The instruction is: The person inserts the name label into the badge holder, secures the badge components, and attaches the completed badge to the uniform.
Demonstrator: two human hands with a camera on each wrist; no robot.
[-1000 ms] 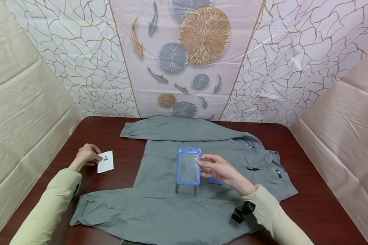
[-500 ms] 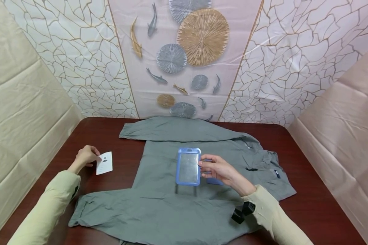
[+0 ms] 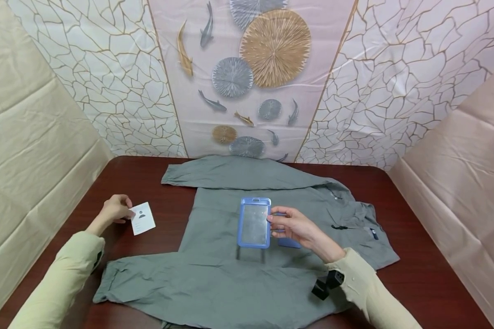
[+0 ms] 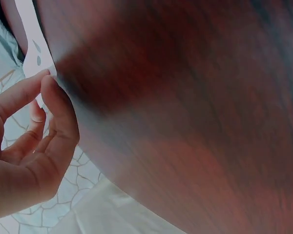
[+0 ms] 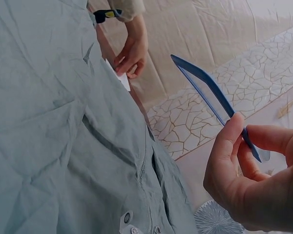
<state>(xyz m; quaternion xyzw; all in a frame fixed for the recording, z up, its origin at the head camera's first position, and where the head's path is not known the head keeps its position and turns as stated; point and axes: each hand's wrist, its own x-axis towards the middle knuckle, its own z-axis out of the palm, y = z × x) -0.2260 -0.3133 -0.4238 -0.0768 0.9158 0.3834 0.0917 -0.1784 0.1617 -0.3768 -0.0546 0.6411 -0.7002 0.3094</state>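
Observation:
At the left, my left hand (image 3: pixel 114 209) pinches the edge of a white card (image 3: pixel 144 220) printed with a small person icon. The left wrist view shows thumb and fingertip meeting on the card (image 4: pixel 34 36), which is seen nearly edge-on. Over the grey-green jacket (image 3: pixel 214 219), my right hand (image 3: pixel 292 226) holds a blue-framed badge holder (image 3: pixel 240 228) upright by its right side. Its clear window faces the head camera. From the right wrist the badge holder (image 5: pixel 217 90) appears as a thin slanted frame between thumb and fingers. Partly hidden behind that hand lies another blue flat piece (image 3: pixel 289 243).
The jacket lies spread over the dark red-brown table (image 3: pixel 169 205), one sleeve along the back and the other toward the front left. Patterned cloth (image 3: pixel 127 68) hangs behind the table. Beige fabric panels (image 3: pixel 33 137) flank both sides.
The white card has turned slightly in my left hand, and that hand has shifted a little. My right hand keeps the badge holder in nearly the same place.

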